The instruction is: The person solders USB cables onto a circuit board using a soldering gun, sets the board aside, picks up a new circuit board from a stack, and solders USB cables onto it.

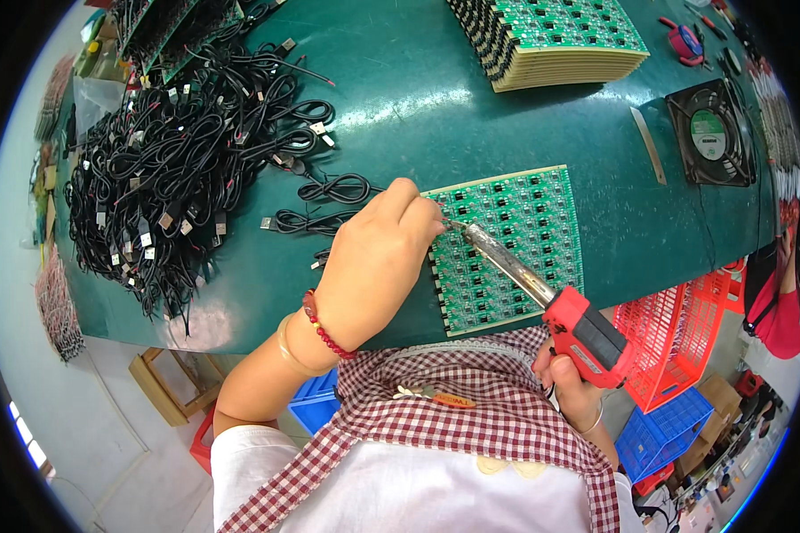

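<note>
My left hand (378,253) reaches over the left edge of a green circuit board panel (507,258), thumb and fingers pinched together on the end of a black USB cable, mostly hidden by the fingers. Two coiled black USB cables (333,188) lie on the table beside that hand and run under it. In my right hand (573,386) is the handle of a red and black soldering iron (587,338). Its metal barrel slants up and left across the panel, with the tip at the panel's upper left, close to my left fingertips.
A large heap of black USB cables (178,169) covers the table's left side. Stacked circuit panels (569,53) stand at the back. To the right are a metal strip (649,147), a black fan (709,133) and a pink-and-black tool (684,43). A red basket (676,338) stands beside the table's right front.
</note>
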{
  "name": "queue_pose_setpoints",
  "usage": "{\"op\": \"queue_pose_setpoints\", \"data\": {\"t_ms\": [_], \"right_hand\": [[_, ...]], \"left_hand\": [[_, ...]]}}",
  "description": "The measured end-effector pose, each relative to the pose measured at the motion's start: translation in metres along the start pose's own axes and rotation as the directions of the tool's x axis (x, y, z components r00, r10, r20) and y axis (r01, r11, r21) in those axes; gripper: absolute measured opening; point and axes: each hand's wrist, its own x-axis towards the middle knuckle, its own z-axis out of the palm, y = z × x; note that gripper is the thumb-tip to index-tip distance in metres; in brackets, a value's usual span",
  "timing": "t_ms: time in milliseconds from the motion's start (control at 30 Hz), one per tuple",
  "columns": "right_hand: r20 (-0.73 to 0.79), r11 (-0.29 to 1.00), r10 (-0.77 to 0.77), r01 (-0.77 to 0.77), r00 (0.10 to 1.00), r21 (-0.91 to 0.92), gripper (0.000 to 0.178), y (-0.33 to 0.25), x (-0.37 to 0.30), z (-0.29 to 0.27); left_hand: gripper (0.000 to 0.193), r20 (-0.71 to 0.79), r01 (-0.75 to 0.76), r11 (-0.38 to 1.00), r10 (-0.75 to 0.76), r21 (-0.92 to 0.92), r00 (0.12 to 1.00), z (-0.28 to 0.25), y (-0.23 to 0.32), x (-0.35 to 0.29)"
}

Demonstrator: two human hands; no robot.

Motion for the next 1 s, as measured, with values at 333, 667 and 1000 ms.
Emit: {"op": "queue_pose_setpoints", "data": {"t_ms": [333,667,1000], "right_hand": [[-0.020,0.999,0.043,-0.043,0.999,0.007,0.037,-0.004,0.002,0.003],[0.013,0.993,0.116,-0.116,0.993,0.024,0.022,0.005,-0.004,-0.004],[-0.054,0.999,-0.049,0.050,0.997,0.009,0.037,0.004,-0.004,-0.002]], "left_hand": [[0.008,-0.002,-0.027,0.999,0.027,0.039,1.000,0.003,0.001,-0.001],[0.009,0.012,-0.021,0.999,0.020,0.042,1.000,0.004,0.002,-0.001],[0.008,0.015,-0.001,0.998,0.001,0.056,1.000,0.004,0.003,-0.002]]}}
